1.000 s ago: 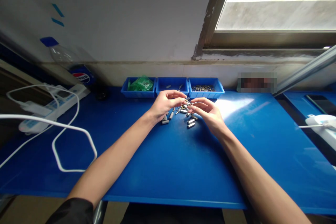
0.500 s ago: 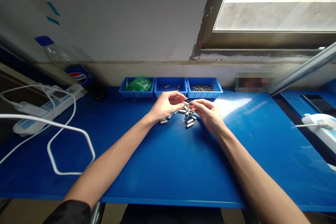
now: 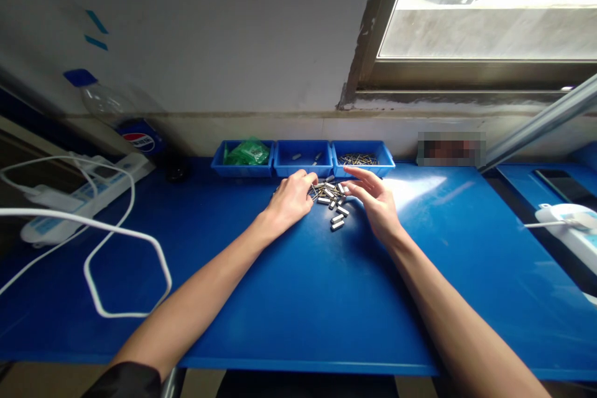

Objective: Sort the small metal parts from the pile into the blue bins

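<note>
Small silver cylindrical metal pieces lie in a loose pile on the blue table, with thin brass-coloured pins among them. My left hand rests palm down at the pile's left side. Its fingers curl down together, and whatever they hold is hidden beneath them. At the pile's right side is my right hand, its thumb and fingers apart. Its thumb tip is beside a silver piece at the pile's edge; I cannot tell whether they touch.
Behind the pile stand three blue bins: one with a green plastic bag, a middle bin with a few pieces, one with many thin pins. A cola bottle, power strip and white cable are left.
My hands have moved apart. The left hand has turned palm down onto the pile's left side. My right hand's fingers have spread, and more of the pile shows between the hands.
</note>
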A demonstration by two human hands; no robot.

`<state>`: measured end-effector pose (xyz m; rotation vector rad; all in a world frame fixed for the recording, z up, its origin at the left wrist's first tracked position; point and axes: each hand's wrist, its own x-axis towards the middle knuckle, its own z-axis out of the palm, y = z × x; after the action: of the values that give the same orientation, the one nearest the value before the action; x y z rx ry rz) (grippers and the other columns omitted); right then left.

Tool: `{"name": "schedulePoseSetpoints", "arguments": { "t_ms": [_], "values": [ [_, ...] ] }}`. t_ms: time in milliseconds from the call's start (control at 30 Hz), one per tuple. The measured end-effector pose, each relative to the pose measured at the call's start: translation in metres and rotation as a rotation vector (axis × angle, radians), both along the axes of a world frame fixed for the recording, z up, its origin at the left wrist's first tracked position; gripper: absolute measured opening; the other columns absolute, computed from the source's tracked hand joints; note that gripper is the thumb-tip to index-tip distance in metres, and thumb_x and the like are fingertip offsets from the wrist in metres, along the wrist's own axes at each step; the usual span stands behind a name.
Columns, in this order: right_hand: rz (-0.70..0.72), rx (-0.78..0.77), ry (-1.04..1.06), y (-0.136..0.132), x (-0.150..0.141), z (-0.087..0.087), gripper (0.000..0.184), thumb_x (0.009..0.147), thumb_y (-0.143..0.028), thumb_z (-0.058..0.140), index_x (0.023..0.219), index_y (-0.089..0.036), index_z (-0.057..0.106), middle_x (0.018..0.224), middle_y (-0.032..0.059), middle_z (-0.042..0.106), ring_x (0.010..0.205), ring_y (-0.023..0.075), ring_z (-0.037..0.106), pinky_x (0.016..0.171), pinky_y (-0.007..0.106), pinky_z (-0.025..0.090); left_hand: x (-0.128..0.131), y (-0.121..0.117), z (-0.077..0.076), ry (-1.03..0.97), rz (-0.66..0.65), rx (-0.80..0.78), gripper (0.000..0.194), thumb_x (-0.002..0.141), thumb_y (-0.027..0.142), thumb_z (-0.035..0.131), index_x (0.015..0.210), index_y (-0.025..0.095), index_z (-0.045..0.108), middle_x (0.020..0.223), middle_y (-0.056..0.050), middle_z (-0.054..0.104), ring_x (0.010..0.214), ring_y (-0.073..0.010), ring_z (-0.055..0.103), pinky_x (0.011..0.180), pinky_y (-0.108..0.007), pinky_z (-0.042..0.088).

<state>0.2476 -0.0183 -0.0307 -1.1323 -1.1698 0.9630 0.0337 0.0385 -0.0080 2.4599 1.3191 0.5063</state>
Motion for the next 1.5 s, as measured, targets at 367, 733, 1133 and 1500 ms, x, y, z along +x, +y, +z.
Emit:
{"name": "schedulePoseSetpoints", "arguments": {
  "t_ms": [367,733,1133,1500],
  "values": [
    [0.033,-0.016,0.056,-0.002,-0.004,0.007,0.028,0.087,-0.04,0.08,0.113,-0.029,0.076,0.117,0.0043,0.079,0.093,0.0223,0.075,0.081,0.037,0.059,0.0,0.005,0.02,-0.443,0.01,-0.107,0.037,0.081,0.004,0.062,0.113,0.018,0.074,0.092,-0.004,0.078,0.084,-0.0177,0.075,0.075,-0.026,0.06],
    [0.177,-0.099,0.125,-0.007,-0.009,0.01,0.04,0.08,-0.043,0.088,0.116,-0.029,0.076,0.094,0.0018,0.081,0.08,0.019,0.073,0.079,0.036,0.059,0.005,0.004,0.024,-0.879,-0.021,-0.448,0.03,0.08,0.025,0.082,0.106,0.013,0.071,0.09,-0.007,0.077,0.076,-0.0199,0.078,0.073,-0.031,0.066],
    [0.177,-0.125,0.164,-0.006,-0.01,0.003,0.024,0.081,-0.04,0.088,0.1,-0.026,0.084,0.093,0.003,0.082,0.078,0.0188,0.072,0.082,0.036,0.059,0.008,-0.001,0.019,-0.683,-0.076,-0.336,0.018,0.086,0.028,0.075,0.099,0.015,0.075,0.092,-0.007,0.079,0.082,-0.0195,0.077,0.077,-0.03,0.064],
    [-0.001,0.017,0.051,-0.003,-0.002,0.007,0.051,0.086,-0.038,0.081,0.135,-0.035,0.069,0.145,0.0055,0.067,0.106,0.0253,0.071,0.089,0.042,0.059,-0.003,0.005,0.004,0.088,-0.057,-0.006,0.019,0.09,0.012,0.059,0.098,0.019,0.075,0.098,-0.008,0.074,0.089,-0.0229,0.07,0.082,-0.033,0.055]
  ]
}}
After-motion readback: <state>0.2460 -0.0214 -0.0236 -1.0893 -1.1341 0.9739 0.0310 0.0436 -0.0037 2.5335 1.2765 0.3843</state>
